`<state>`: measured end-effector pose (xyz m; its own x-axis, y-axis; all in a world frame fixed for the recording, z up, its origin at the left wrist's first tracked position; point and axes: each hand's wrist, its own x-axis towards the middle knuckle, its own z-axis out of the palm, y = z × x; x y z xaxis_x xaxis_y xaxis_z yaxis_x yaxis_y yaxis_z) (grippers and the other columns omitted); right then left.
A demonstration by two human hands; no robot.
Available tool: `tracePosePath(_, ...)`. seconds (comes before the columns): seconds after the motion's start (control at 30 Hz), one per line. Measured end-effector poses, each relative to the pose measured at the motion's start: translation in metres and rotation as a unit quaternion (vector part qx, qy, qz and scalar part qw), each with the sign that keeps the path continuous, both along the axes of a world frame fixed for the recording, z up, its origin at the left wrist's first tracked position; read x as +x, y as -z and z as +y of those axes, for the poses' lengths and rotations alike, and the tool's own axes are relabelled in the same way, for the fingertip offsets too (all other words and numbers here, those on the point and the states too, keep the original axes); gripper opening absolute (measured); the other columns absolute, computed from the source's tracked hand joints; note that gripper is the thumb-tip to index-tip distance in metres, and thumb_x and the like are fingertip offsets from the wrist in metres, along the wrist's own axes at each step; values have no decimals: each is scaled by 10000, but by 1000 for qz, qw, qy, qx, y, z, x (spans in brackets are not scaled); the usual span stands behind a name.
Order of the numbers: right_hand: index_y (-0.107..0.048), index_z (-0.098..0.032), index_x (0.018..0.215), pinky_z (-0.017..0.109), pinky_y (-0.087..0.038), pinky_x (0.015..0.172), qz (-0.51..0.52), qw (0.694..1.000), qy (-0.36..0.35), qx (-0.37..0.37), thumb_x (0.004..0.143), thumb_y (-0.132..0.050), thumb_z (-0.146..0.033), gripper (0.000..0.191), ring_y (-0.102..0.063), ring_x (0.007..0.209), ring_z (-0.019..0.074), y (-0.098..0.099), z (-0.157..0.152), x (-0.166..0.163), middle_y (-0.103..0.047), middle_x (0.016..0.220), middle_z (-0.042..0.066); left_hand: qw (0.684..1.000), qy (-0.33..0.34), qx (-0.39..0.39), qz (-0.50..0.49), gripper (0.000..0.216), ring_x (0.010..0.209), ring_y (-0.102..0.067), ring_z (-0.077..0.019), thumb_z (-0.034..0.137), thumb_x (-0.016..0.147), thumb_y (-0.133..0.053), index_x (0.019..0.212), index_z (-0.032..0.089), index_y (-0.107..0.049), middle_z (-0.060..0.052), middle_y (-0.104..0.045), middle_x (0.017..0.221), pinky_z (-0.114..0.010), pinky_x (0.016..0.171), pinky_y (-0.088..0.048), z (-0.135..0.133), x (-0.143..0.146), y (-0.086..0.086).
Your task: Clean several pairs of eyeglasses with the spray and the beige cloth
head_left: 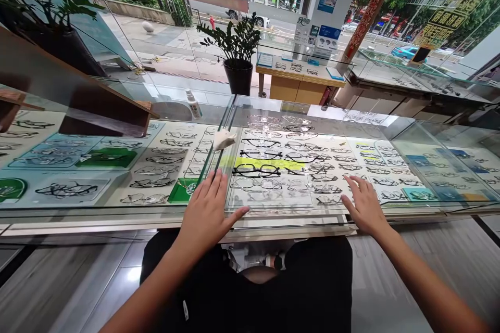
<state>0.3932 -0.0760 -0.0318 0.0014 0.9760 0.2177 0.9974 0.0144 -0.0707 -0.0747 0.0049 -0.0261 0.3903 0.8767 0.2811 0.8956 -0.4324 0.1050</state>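
My left hand [208,210] lies at the front edge of a glass display case [273,213], palm down, fingers stretched forward and thumb spread to the right. Nothing is in it. Over the same edge, farther right, my right hand [364,205] is open with its fingers apart, also holding nothing. Beneath the glass between the hands sit rows of eyeglasses [257,170] on a white surface. A crumpled whitish cloth or tissue [224,139] rests on the glass just beyond my left fingertips. Behind it to the left stands a small white bottle [194,104].
A dark wooden stand [105,109] sits on the glass at left. More eyeglasses [66,189] fill the left case. Beyond the counter are a potted plant [238,54], a wooden table [297,83] with glasses, and large windows onto a street. My lap is under the front edge.
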Motion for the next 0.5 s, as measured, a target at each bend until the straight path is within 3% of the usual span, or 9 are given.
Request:
tracePosePath(0.2, -391, -209, 1632, 615, -439, 1137, -18, 1000, 6, 0, 1067, -351, -571, 672, -493, 1352, 407, -3, 8, -1, -522, 1496, 205, 999, 47, -12, 23, 1158, 1597, -343, -413, 926, 882, -386, 1653, 62, -381, -228, -379, 1709, -553, 1281, -322, 8, -18, -6)
tracePosePath(0.37, -287, -222, 1681, 598, -419, 1190, -21, 999, -28, -1, 1078, -360, -557, 693, -419, 1501, 390, -3, 12, 0, -441, 1651, 177, 993, 108, -17, 44, 1354, 1619, -280, -438, 1016, 702, -528, 1689, 112, -328, -213, -298, 1746, -565, 1309, -278, 22, -44, -7)
tracePosePath(0.5, -198, -215, 1712, 596, -397, 1228, -41, 998, -49, -5, 1086, -383, -548, 733, -340, 1587, 377, -1, 15, 3, -335, 1748, 149, 987, 152, -19, 46, 1434, 1608, -310, -434, 1007, 656, -597, 1722, 123, -223, -213, -292, 1745, -539, 1317, -279, 32, -54, -8)
